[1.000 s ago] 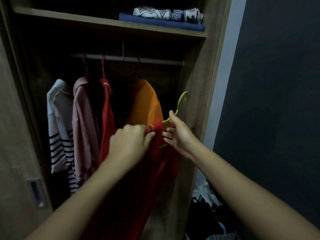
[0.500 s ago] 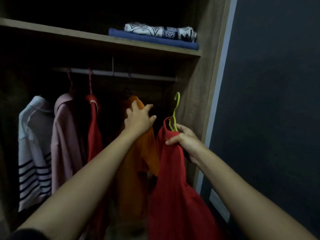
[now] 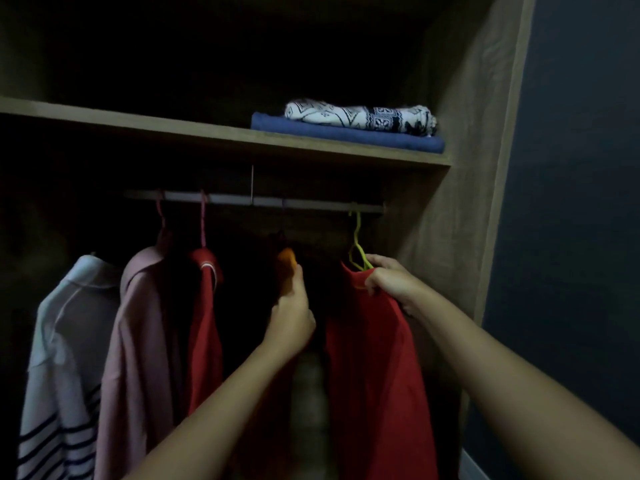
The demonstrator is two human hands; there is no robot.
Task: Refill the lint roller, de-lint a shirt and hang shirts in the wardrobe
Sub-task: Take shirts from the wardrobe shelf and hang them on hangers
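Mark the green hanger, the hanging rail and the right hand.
green hanger (image 3: 356,237), head view, on its neck just below the hook.
hanging rail (image 3: 311,204), head view, on a bare stretch of the bar.
right hand (image 3: 389,278), head view, on the knuckles.

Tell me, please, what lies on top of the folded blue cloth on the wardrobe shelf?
A rolled white cloth with a dark pattern lies on the folded blue cloth, toward its right end. The shelf behind both is too dark to show anything more.

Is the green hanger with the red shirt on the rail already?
Yes: the green hanger hooks over the rail, though the right hand grips its neck.
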